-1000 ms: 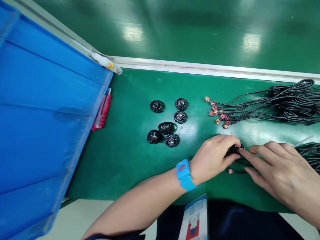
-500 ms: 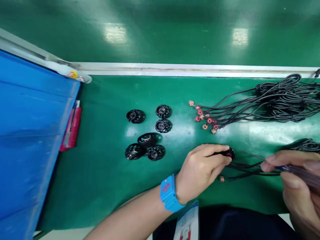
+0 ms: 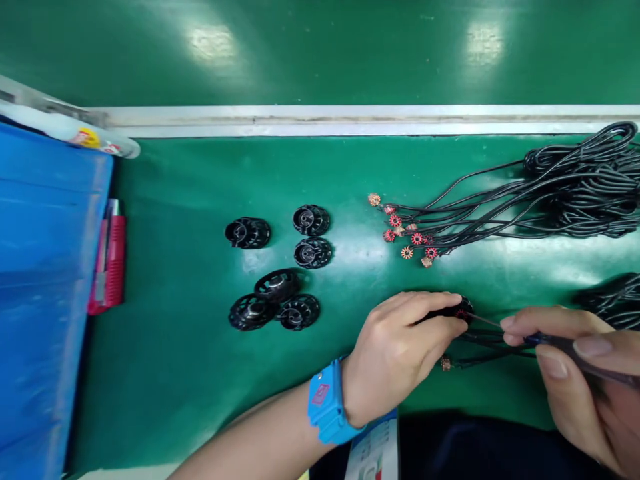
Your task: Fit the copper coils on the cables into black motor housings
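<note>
My left hand (image 3: pixel 405 353), with a blue wrist strap (image 3: pixel 330 403), is closed on a round black plastic part (image 3: pixel 464 305) that has a red wire-wound ring in its end; the fingers cover much of it. My right hand (image 3: pixel 575 373) grips a screwdriver (image 3: pixel 580 357) by its dark handle. Its thin shaft points left, and the tip is at the red ring, though contact is hard to make out. Just below lies a copper-coloured wound ring (image 3: pixel 445 363) on a black cable.
Several similar black parts (image 3: pixel 311 253) lie left of my hands. Black cables (image 3: pixel 500 193) with red and copper rings spread at the upper right; another bundle (image 3: pixel 615 300) is at the right. A blue bin (image 3: pixel 45 280), a red utility knife (image 3: pixel 116 260) and a white bottle (image 3: pixel 107 141) are at the left.
My right hand has moved left with the screwdriver, bringing its tip from a gap away to the ring in the black part. My left hand keeps its hold. The view has shifted slightly.
</note>
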### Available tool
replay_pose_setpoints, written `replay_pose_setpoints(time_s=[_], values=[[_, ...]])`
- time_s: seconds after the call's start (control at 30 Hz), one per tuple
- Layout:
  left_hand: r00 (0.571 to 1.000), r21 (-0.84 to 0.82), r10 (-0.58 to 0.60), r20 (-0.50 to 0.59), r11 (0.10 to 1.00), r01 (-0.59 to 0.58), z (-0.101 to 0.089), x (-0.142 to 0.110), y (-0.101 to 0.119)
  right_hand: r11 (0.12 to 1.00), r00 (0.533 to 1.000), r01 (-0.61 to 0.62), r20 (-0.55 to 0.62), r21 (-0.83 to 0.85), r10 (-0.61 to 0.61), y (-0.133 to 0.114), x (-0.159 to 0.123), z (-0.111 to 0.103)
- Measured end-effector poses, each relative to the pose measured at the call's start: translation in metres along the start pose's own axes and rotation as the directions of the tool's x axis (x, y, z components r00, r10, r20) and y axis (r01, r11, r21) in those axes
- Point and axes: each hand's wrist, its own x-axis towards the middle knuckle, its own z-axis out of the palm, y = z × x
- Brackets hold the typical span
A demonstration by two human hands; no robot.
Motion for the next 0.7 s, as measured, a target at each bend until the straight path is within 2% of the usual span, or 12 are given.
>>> replay_pose_setpoints(time_s=[0.2,0.37,0.53,0.7], values=[[1.000,-0.007,-0.011,-0.009,1.000,0.011,0.000,0.000,0.000,0.999,0.998,-0.046,-0.033,0.004,0.047,-0.001,-0.002,0.003],[0.999,-0.024,-0.029,-0.022,0.999,0.029,0.002,0.002,0.003,0.999,1.000,0.009,-0.021,-0.039,-0.010,-0.002,0.009,0.004],[0.994,-0.081,-0.089,-0.059,0.993,0.084,0.004,0.002,0.004,0.993,0.997,0.061,0.048,-0.096,-0.057,-0.006,0.015,0.002],[0.993,-0.097,-0.101,-0.058,0.991,0.095,0.004,0.002,0.005,0.985,0.993,0.099,0.078,-0.139,-0.088,-0.008,0.017,0.004]])
